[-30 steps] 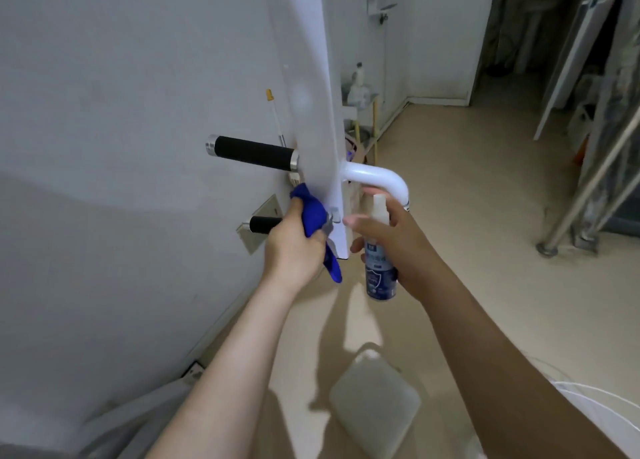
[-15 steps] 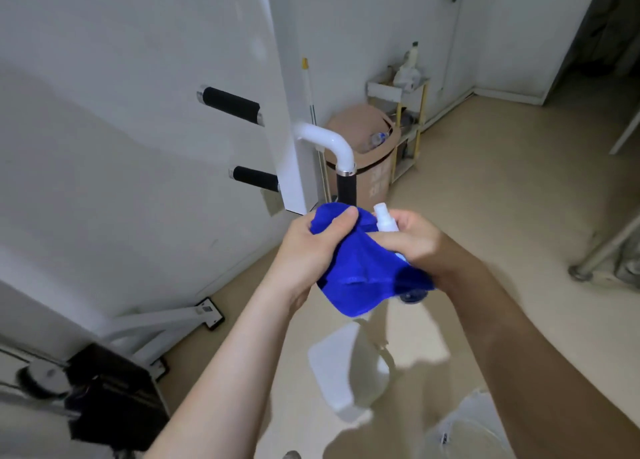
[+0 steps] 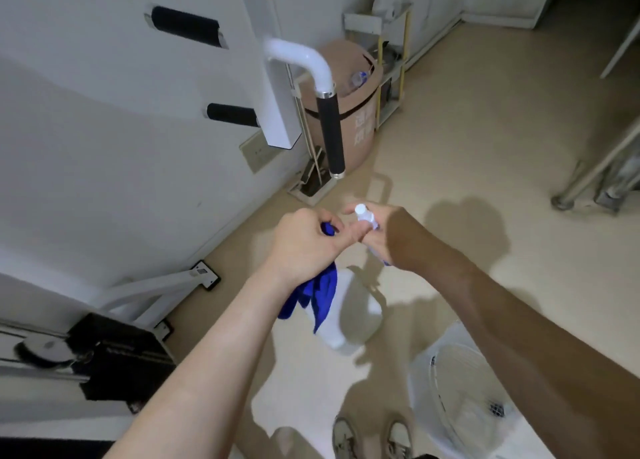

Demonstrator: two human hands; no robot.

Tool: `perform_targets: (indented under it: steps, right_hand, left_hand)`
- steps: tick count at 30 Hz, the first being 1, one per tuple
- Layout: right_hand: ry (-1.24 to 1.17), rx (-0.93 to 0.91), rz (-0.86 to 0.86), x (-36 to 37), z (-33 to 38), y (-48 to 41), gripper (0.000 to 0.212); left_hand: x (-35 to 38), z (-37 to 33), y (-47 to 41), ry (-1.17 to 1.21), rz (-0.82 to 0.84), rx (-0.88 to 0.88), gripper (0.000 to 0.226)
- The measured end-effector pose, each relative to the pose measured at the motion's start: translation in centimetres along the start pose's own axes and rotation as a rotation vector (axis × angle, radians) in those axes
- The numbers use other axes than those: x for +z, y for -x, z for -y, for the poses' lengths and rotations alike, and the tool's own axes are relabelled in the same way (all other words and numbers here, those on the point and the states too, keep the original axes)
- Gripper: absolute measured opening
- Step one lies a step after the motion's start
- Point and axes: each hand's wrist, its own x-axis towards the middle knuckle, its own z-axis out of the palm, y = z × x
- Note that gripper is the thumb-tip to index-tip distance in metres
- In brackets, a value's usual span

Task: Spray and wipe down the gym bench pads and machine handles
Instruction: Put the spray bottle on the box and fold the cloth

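Left hand (image 3: 304, 243) clenched around a blue cloth (image 3: 317, 294), most of the fabric hanging loose below the fist. Right hand (image 3: 384, 236) grasping a small spray bottle (image 3: 364, 216), white cap up, body mostly hidden behind the fingers. Both hands close together at centre, near, well apart from the machine handles. Far and left: a vertical black foam handle (image 3: 330, 132) under a white curved tube (image 3: 298, 56), and two short horizontal black grips (image 3: 187, 25) (image 3: 232, 114) sticking out from a white upright post (image 3: 263, 60). Possible trouble from here: nozzle direction not visible, so a spray perhaps landing on the fingers or the floor instead of the cloth; hanging cloth end maybe dragging over dirty parts; small bottle possibly slipping if held only by the fingertips. Also a white plastic jug (image 3: 349, 313) on the floor directly below the hands and a white fan (image 3: 460, 389) at near right, both easy to kick with the shoes (image 3: 372, 438). Floor smooth, pale beige, slippery if wet. Room with white walls, dim light, a brown waste bin (image 3: 356, 112) and a small shelf rack (image 3: 388, 42) far behind the handle, black machine base (image 3: 114, 354) at near left.
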Motion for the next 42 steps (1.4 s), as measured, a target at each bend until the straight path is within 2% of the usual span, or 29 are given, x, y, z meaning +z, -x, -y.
perform_targets:
  steps: [1,3,5,8,10,13,16,19,21,25,28,32,36,38,40,42]
  right_hand:
    - [0.118,-0.011,0.055,0.5,-0.6,0.0,0.022]
    - [0.334,-0.033,0.156,1.6,-2.0,-0.2,0.014]
    - [0.427,-0.057,0.212,2.8,-3.7,-0.3,0.014]
    - [0.495,-0.017,0.261,5.4,-6.3,-0.5,0.02]
    - [0.499,0.028,0.259,7.2,-9.5,-1.3,0.029]
    - [0.502,0.081,0.303,8.8,-12.8,-1.9,0.053]
    - [0.415,0.144,0.369,10.8,-18.8,-2.7,0.057]
    - [0.292,0.302,0.415,14.3,-26.7,-4.3,0.05]
    - [0.168,0.395,0.423,17.9,-32.3,-6.2,0.046]
    - [-0.113,0.539,0.4,25.2,-40.6,-9.3,0.049]
    - [-0.266,0.556,0.348,28.8,-44.0,-9.6,0.051]
    - [-0.316,0.543,0.356,31.4,-47.5,-9.2,0.057]
    - [-0.38,0.543,0.291,31.9,-48.9,-8.9,0.064]
    - [-0.439,0.551,0.255,31.2,-48.4,-9.1,0.064]
    - [-0.581,0.604,0.2,30.4,-47.8,-9.3,0.051]
    - [-0.609,0.617,0.165,29.0,-47.3,-9.2,0.045]
  left_hand:
    - [0.6,0.7,-0.1,-0.105,-0.009,0.007,0.043]
    - [1.7,2.7,-0.5,-0.226,-0.009,0.025,0.038]
    - [2.9,4.7,-0.7,-0.264,0.04,0.064,0.025]
    - [4.7,7.2,-0.8,-0.268,0.157,0.079,0.02]
    - [6.9,9.2,-1.8,-0.298,0.193,0.072,0.021]
    - [9.8,12.5,-2.6,-0.254,0.202,-0.038,0.022]
    - [14.5,16.9,-4.5,-0.275,0.197,-0.183,0.023]
    - [20.8,22.4,-7.0,-0.291,0.223,-0.321,0.02]
    - [25.4,26.2,-8.7,-0.276,0.246,-0.394,0.018]
    - [32.8,34.0,-11.6,-0.256,0.244,-0.496,0.018]
    - [36.1,37.7,-13.1,-0.295,0.208,-0.485,0.019]
    - [39.4,42.0,-15.1,-0.381,0.187,-0.466,0.022]
    - [40.5,43.0,-15.4,-0.267,0.187,-0.503,0.023]
    - [40.2,42.5,-15.5,-0.242,0.196,-0.502,0.033]
    - [39.7,41.7,-15.3,-0.215,0.175,-0.518,0.054]
    - [38.9,40.5,-14.5,-0.085,0.121,-0.627,0.062]
